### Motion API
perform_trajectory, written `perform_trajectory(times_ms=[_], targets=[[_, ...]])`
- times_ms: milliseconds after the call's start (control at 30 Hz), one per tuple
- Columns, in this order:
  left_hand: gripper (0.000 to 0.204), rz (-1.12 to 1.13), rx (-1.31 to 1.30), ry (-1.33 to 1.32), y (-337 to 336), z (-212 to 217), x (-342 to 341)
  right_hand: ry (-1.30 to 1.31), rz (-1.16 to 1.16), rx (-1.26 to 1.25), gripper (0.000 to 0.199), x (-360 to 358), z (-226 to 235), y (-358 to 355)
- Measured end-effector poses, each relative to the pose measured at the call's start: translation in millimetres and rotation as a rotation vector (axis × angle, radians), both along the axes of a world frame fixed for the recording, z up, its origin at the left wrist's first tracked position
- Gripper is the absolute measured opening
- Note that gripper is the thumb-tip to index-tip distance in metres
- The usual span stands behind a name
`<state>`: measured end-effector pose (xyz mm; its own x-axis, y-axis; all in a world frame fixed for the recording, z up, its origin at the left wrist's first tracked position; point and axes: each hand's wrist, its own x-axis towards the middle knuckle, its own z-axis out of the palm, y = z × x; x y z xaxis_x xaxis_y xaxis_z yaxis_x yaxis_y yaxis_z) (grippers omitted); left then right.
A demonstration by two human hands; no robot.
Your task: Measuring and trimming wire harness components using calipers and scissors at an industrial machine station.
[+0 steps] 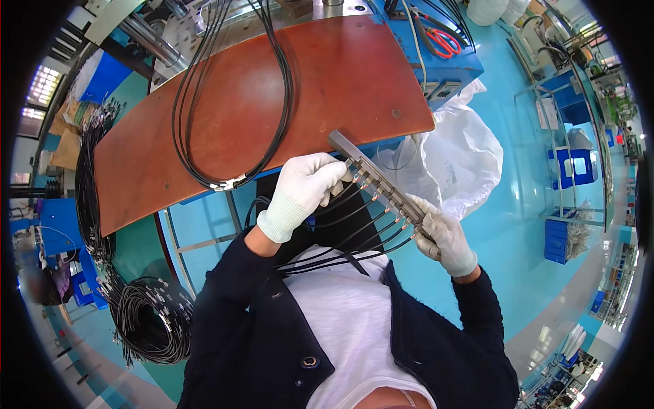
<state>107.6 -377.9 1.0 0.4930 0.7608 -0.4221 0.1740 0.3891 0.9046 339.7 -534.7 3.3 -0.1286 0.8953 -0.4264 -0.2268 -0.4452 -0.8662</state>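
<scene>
Over my lap, head view: right hand point(446, 235) grips the low end of a grey metal fixture bar point(381, 185); left hand point(306, 184) pinches at its upper end. Black cables point(354, 235) hang from its slots. Risk: bar tilts, loose plugs slip out, or cables snag on my jacket. Brown bench point(327, 82) carries a cable loop point(231, 102); teal floor point(518, 225), white bag point(463, 160), red scissors point(444, 41) beyond.

a long grey metal bar fixture point(381, 184) sits between the white-gloved left hand point(306, 187) and white-gloved right hand point(443, 235), thin black cables point(340, 238) hanging below it. behind lies the reddish-brown wooden worktop point(327, 88), bearing a looped black cable bundle point(231, 102); red-handled scissors point(443, 41) lie far right
</scene>
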Motion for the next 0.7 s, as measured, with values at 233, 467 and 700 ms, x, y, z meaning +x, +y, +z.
perform_trajectory(times_ms=[233, 467, 700], targets=[[0.018, 0.020, -0.038, -0.204, 4.7, -0.3, -5.6, -0.049, 0.130, 0.108, 0.057, -8.2, 11.5, 2.8], [0.025, -0.046, 1.251, 0.592, 7.3, 43.4, -29.4, -0.140, 0.288, 0.251, 0.049, -19.1, 34.8, 37.4], [0.057, -0.440, 1.353, 0.463, 26.4, 88.0, -74.0, 0.014, 0.574, 0.133, 0.047, -59.8, 74.2, 119.3]])
